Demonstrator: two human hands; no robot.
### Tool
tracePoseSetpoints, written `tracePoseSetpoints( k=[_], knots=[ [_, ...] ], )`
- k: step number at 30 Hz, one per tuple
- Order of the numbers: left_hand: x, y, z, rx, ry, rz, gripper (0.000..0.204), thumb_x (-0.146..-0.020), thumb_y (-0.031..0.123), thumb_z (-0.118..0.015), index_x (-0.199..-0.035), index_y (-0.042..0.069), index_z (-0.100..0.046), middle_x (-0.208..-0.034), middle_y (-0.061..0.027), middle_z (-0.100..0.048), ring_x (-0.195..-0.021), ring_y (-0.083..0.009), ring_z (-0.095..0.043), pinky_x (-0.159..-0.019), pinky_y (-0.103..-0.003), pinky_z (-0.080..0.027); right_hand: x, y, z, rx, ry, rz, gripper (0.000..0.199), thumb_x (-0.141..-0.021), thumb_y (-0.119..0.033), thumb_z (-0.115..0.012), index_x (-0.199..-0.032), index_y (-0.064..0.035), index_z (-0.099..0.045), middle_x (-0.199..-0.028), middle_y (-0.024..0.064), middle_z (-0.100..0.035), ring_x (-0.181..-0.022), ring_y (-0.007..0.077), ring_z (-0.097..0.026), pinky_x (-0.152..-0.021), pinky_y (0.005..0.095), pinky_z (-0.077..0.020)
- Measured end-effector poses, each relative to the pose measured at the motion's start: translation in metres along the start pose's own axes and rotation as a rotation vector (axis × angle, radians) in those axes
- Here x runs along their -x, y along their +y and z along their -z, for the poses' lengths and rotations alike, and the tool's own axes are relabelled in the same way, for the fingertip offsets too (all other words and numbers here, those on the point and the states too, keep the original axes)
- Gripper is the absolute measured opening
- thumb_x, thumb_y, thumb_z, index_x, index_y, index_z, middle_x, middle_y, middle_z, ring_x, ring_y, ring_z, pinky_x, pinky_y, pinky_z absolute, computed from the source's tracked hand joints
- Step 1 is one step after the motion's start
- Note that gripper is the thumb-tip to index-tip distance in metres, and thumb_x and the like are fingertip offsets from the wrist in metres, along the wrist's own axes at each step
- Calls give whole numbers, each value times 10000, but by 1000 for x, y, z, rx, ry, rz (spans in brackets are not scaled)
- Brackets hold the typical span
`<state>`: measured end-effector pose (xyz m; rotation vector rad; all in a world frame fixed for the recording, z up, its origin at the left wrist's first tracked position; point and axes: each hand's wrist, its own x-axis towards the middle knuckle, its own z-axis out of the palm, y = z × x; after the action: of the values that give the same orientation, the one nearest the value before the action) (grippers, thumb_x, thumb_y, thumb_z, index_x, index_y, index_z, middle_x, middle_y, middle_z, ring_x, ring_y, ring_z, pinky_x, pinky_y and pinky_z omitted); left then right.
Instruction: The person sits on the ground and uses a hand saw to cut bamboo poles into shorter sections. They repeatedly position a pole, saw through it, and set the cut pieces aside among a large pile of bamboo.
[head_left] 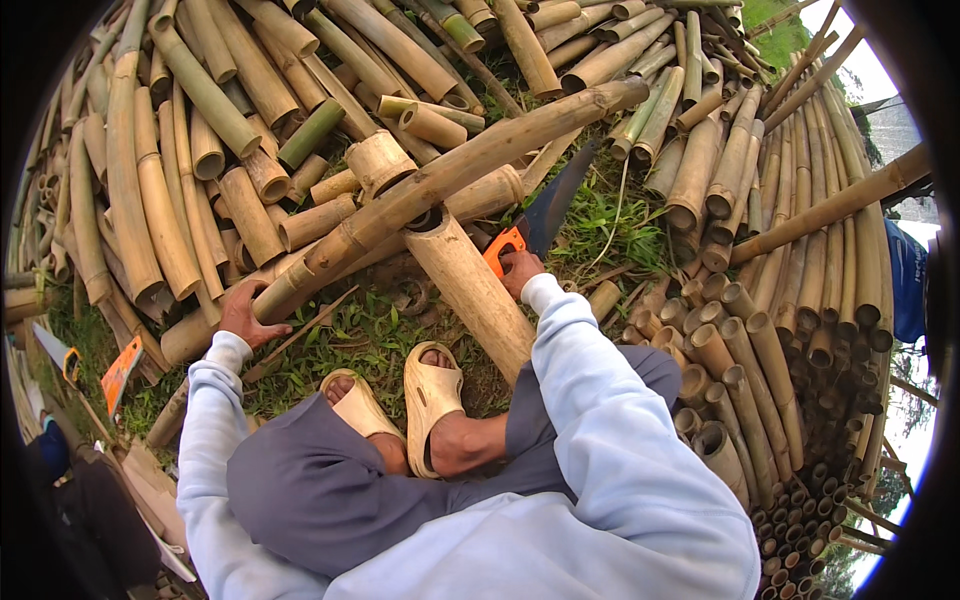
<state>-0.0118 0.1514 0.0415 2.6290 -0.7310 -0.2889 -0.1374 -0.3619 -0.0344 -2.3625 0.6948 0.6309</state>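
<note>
hands (240, 315) gripping bamboo pole (440, 175), saw (535, 220)

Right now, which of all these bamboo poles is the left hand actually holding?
The long pole lying slantwise across the short thick stub. The left hand grips its lower end, while the right hand holds an orange-handled saw; the others lie stacked, untouched.

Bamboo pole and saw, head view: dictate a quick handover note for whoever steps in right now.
Left hand: gripping the near end of the long bamboo pole, which lies propped across a short thick bamboo section.
Right hand: closed on the orange handle of the hand saw, dark blade against the pole.
Done: pole braced, saw set. Cut depth cannot be seen.
Left: pole is still in one piece.
</note>
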Motion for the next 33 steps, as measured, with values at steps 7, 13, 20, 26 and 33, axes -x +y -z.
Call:
tracePoseSetpoints(
  k=[7, 13, 20, 26, 33],
  knots=[
    [0, 0, -11, -77, -6, 61, 747, -579, 290, -938, -1229, 67, -645, -1122, -188, -710, -1091, -408, -644, -987, -469, -501, 65, 14, 53, -424, 417, 75, 394, -717, -215, -748, -1023, 7, -636, -903, 132, -714, -836, 280, -702, -805, 383, -546],
    [2, 16, -2, -167, 30, 88, 655, -615, 320, -867, -1185, 81, -653, -1053, -187, -727, -999, -405, -681, -923, -472, -537, 186, -21, 92, -1457, 787, 227, 84, -920, -71, -667, -947, -23, -603, -618, 27, -533, -445, 128, -492, -428, 262, -417],
    [-32, 49, -8, -171, 6, 189, 667, -628, 375, -833, -1217, 111, -667, -1030, -212, -737, -964, -394, -710, -873, -475, -565, 325, -16, 72, -984, 889, 340, 68, -922, 13, -626, -913, -19, -567, -666, 39, -560, -520, 95, -521, -493, 246, -435],
    [-54, 86, -18, -171, -42, 120, 610, -716, 344, -849, -1188, 35, -614, -1055, -207, -728, -1012, -392, -697, -916, -449, -567, 340, -29, 64, -631, 633, 614, 58, -858, 39, -668, -872, 17, -616, -690, 21, -581, -649, 106, -536, -690, 275, -477],
    [-74, 94, -28, -135, -64, 163, 591, -738, 342, -869, -1176, 45, -605, -1121, -184, -714, -1049, -376, -681, -940, -450, -557, 286, -68, 16, -760, 373, 518, 256, -906, -23, -719, -1150, 50, -694, -830, 51, -693, -712, 113, -623, -691, 252, -501]
  ],
)
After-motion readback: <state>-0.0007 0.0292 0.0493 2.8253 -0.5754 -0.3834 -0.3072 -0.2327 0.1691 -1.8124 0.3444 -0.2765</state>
